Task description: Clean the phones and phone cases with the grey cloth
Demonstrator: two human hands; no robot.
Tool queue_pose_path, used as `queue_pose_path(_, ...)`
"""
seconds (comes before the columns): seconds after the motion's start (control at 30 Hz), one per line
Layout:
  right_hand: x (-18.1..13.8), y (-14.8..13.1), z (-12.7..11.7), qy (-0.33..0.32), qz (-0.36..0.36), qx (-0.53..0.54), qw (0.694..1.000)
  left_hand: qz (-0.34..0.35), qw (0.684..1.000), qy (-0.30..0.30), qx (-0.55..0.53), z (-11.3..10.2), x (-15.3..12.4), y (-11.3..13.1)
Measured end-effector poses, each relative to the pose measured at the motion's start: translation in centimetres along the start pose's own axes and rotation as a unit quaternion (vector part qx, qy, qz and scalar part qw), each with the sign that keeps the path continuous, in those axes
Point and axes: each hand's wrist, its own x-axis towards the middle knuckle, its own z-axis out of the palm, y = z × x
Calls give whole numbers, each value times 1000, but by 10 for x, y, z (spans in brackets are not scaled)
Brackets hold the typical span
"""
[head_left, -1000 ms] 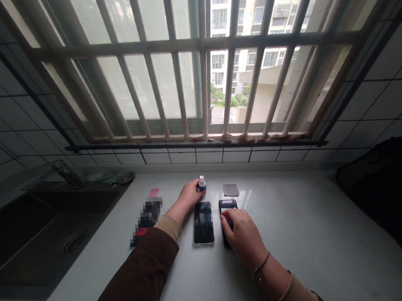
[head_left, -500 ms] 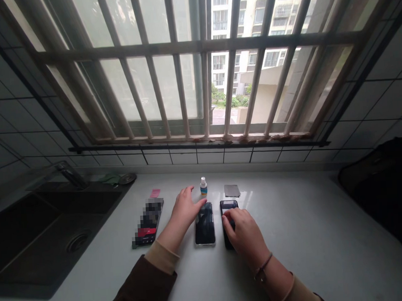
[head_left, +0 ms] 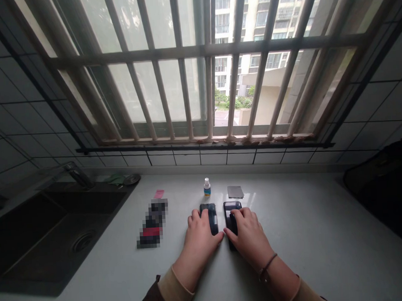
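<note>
Two dark smartphones lie side by side on the counter. My left hand covers the lower part of the middle phone, its thumb at the right edge and its fingers around the left side. My right hand lies over the right phone, thumb by its left edge and fingers bent over the screen and right side. The two thumbs almost meet between the phones. Behind the middle phone stands a small white-capped bottle with a blue and yellow label. A flat grey cloth or packet lies behind the right phone.
To the left lies a pixelated dark, phone-shaped object with a red patch, a pink slip behind it. A dark sink with a faucet fills the left. A black bag-like shape stands right, below a barred window.
My left hand has come down and right from beside the bottle onto the middle phone. My right hand's thumb and index finger have spread apart over the right phone. The view has shifted slightly.
</note>
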Motion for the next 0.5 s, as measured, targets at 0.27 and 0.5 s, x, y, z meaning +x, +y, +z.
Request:
queue_pose_path(0.27, 1, 0, 3, 9, 7, 22, 1000, 3, 1000, -22, 9, -5, -3, -1)
queue_pose_path(0.5, 0, -2, 2, 1, 22, -7, 1000, 13, 1000, -5, -7, -2, -4, -6)
